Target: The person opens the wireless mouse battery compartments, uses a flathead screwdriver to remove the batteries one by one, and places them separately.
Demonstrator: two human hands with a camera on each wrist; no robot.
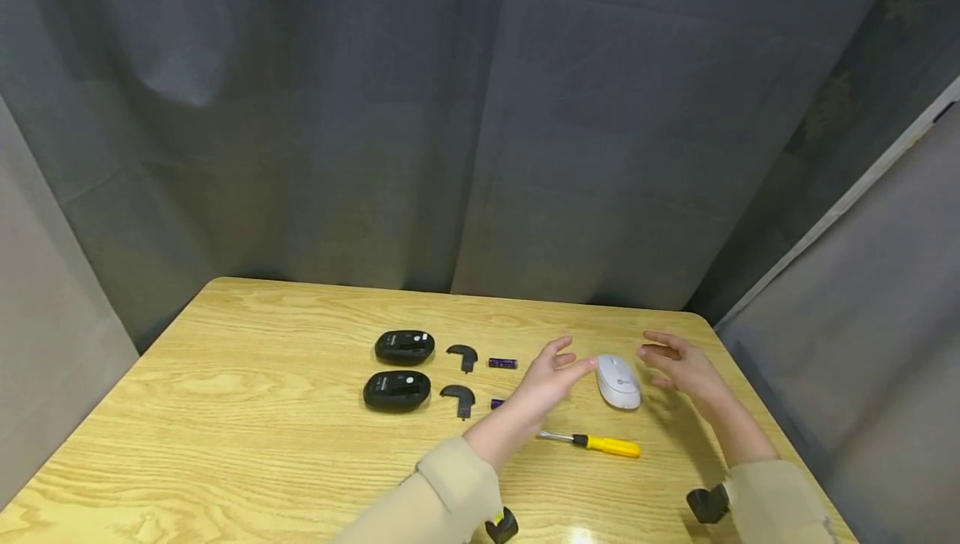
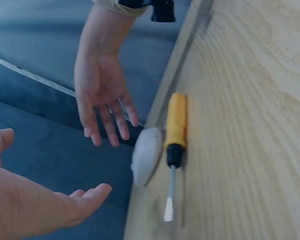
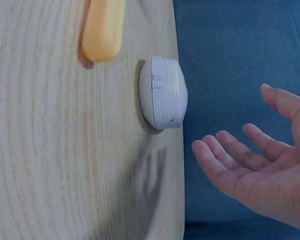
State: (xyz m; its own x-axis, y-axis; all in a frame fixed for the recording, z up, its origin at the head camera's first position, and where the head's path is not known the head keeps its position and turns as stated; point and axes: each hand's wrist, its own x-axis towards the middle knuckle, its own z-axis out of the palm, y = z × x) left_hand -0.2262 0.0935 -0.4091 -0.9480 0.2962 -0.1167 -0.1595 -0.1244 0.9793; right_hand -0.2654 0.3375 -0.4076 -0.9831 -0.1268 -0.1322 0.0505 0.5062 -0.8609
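Note:
A white computer mouse (image 1: 618, 382) lies on the wooden table with its buttons facing up; its ribbed side (image 3: 166, 93) shows in the right wrist view. My left hand (image 1: 553, 377) is just left of it, fingers spread, holding nothing; in the head view its thumb tip overlaps the mouse's edge. On the other side my right hand (image 1: 678, 367) hovers with relaxed, parted fingers and an empty palm, apart from the mouse. Nearer to me lies a screwdriver (image 1: 600, 443) with a yellow handle and flat blade.
Two black mice (image 1: 405, 347) lie underside up, left of my hands. Beside them are two dark battery covers (image 1: 463, 357) and two purple batteries (image 1: 502, 363), the nearer battery partly hidden by my left arm. Grey curtains (image 1: 480, 152) hang behind the table (image 1: 262, 411).

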